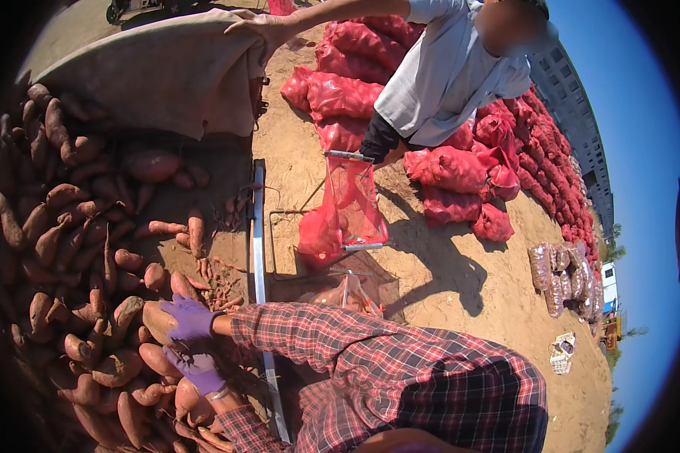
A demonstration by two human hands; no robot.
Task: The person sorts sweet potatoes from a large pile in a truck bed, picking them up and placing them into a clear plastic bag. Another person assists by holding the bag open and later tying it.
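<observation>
My right hand, in a purple glove, grips a large sweet potato on the pile. Just below it in the picture is my left hand, gloved the same way, with its fingers bent towards the other hand. A second sweet potato lies by the left fingertips; whether that hand grips anything is hidden. Around both hands spreads a heap of soil-dusted sweet potatoes. Small thin roots lie near the right wrist. My plaid sleeves cross over a metal rail beside the heap.
Another person holds up a heavy cloth at the heap's far end. A red mesh bag hangs on a metal frame beyond the rail. Filled red sacks stand stacked on sandy ground, with paler filled bags farther off.
</observation>
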